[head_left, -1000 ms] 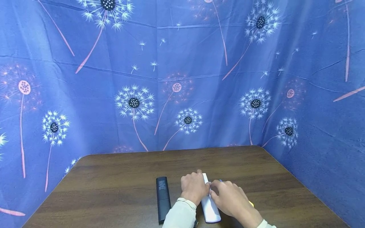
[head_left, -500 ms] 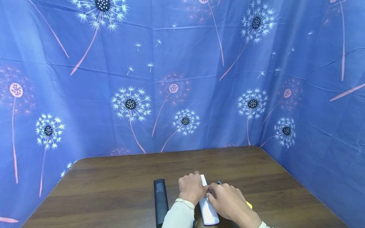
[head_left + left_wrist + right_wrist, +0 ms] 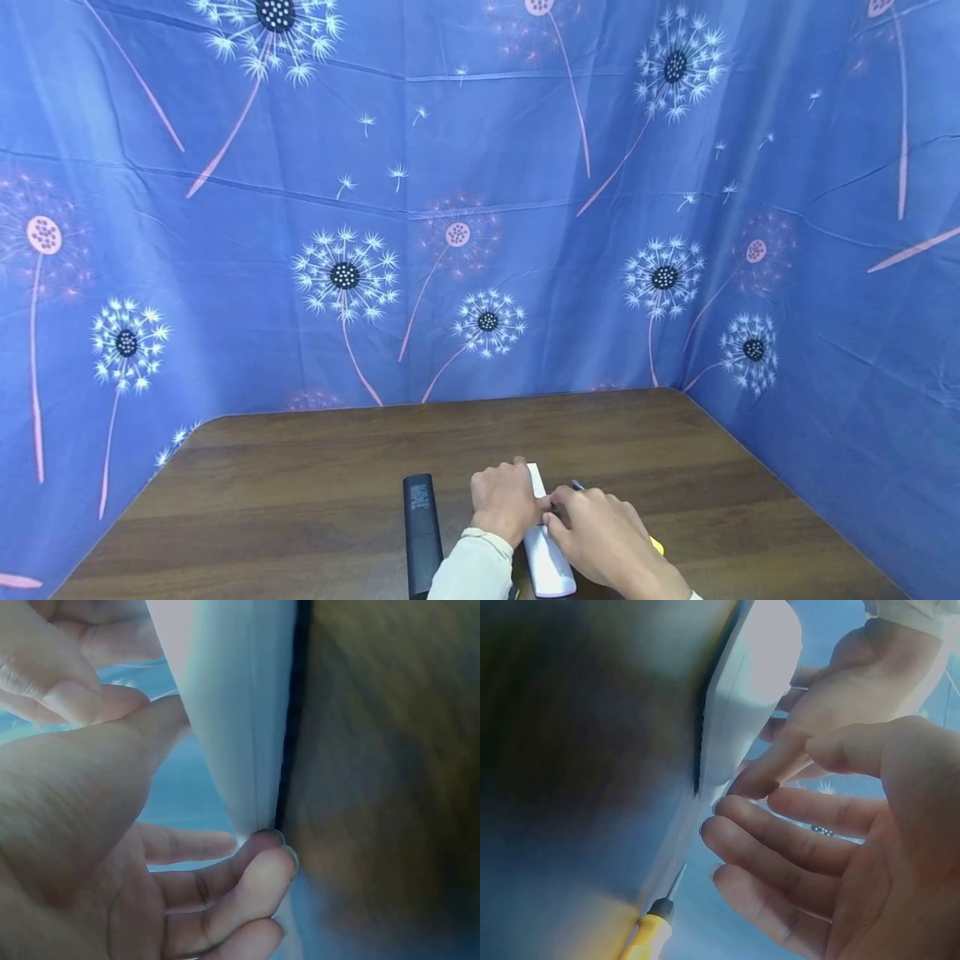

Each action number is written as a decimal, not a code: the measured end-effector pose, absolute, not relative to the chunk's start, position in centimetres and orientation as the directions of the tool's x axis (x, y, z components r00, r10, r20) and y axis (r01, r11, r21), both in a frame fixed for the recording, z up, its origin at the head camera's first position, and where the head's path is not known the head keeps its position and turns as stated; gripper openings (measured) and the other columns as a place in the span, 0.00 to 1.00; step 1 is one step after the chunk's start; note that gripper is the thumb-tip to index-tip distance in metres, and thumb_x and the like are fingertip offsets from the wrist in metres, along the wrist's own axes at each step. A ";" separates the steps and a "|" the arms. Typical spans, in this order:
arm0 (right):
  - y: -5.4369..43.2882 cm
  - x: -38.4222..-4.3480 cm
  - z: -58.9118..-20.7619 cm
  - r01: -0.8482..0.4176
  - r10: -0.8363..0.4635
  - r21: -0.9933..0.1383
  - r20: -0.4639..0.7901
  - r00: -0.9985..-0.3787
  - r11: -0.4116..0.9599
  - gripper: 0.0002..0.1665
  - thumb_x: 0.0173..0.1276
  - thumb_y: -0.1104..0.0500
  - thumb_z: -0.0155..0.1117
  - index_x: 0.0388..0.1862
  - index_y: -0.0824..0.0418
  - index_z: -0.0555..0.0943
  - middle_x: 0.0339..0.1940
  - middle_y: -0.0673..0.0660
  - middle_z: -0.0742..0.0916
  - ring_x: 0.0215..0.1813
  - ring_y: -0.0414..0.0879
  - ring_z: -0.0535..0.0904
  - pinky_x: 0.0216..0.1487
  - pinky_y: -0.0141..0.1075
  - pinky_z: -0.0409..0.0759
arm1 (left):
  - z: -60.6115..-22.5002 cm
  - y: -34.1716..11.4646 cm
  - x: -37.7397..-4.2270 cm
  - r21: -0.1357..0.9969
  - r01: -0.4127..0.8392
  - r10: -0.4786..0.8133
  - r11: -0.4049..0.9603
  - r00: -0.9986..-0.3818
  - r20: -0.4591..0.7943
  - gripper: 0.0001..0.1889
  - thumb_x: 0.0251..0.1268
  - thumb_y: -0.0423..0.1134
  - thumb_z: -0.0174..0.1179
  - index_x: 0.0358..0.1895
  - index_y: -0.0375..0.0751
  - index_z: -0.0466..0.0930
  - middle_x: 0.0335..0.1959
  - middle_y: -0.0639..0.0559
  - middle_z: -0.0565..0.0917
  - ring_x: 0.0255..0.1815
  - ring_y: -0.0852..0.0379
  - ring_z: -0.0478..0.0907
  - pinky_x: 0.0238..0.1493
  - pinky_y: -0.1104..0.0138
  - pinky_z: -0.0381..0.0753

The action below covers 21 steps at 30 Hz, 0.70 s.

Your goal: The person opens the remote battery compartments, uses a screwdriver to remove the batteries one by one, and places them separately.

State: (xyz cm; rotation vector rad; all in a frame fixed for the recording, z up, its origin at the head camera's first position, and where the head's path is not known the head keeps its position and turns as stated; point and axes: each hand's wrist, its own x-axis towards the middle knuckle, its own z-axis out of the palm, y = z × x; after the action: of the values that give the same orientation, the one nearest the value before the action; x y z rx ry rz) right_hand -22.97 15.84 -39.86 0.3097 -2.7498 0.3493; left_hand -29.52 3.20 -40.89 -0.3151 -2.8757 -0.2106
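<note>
A white remote control [image 3: 549, 565] lies back side up on the table, its dark face against the wood. My left hand [image 3: 504, 502] grips its far part. In the left wrist view the thumb [image 3: 169, 716] presses on its back and the fingertips [image 3: 266, 870] meet its far end. Beside that thumb is my right hand [image 3: 603, 533], fingers loosely bent, thumb and forefinger apart in the right wrist view with nothing visible between them. Close to its fingers lies a screwdriver [image 3: 651, 930] with a yellow handle, mostly hidden by the hand in the head view.
A black remote control [image 3: 422, 529] lies back side up left of the left hand, partly behind the sleeve [image 3: 474, 571]. The brown wooden table [image 3: 300, 500] ends at a blue curtain [image 3: 420, 167] printed with dandelions, at the back and sides.
The head view has shifted slightly, so the table sits a little lower. Both hands stay at the white remote control, with the right fingers moving only slightly beside the left thumb.
</note>
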 end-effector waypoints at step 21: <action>15.4 -22.7 -39.3 -0.241 -0.180 -0.145 0.338 -0.924 0.960 0.08 0.65 0.49 0.69 0.40 0.49 0.85 0.25 0.43 0.83 0.25 0.40 0.77 0.23 0.42 0.74 | -40.2 2.5 -30.0 0.297 0.236 0.193 0.925 -0.967 0.166 0.28 0.50 0.66 0.71 0.28 0.41 0.83 0.22 0.53 0.77 0.21 0.55 0.72 0.30 0.58 0.77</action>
State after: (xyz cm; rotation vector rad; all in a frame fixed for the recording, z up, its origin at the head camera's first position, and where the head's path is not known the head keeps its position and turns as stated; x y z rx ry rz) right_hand -22.68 15.36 -39.31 0.3075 -2.7846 0.2626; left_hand -30.01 2.54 -40.24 -0.3304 -2.9503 -0.4805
